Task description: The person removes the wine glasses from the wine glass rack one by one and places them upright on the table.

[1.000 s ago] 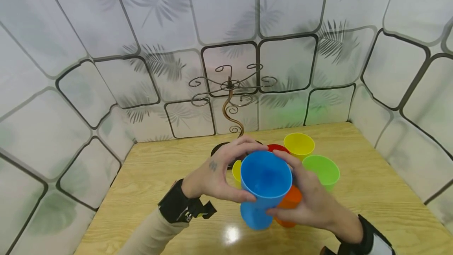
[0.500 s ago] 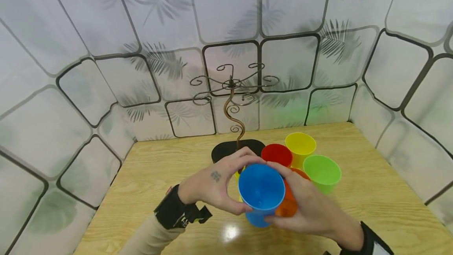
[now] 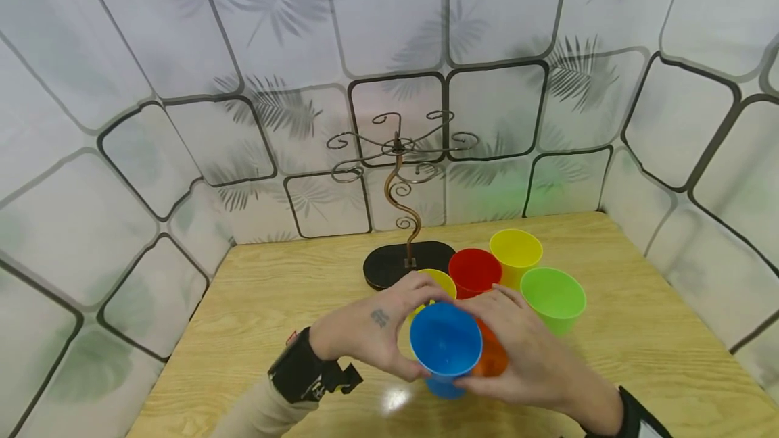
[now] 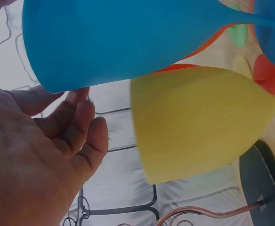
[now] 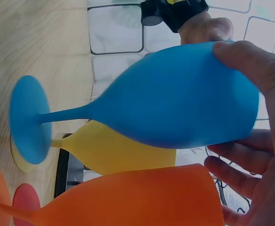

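A blue plastic goblet stands upright between both hands, its foot close over the wooden table. My left hand grips the goblet's left side near the rim, thumb in front and fingers behind. From the other side my right hand holds it the same way. The right wrist view shows the whole blue goblet with its thin stem and round foot. Just behind it is a yellow goblet, close to the left fingers. An orange goblet stands beside the right hand, partly hidden by it in the head view.
A red goblet, a second yellow goblet and a green goblet stand at the back right. A scrolled metal rack rises from a black oval base behind. Patterned cloth walls border the table.
Both hands have brought the blue goblet down and nearer the table, and its foot has slipped mostly out of sight below the bowl. More of the yellow and red goblets shows behind.
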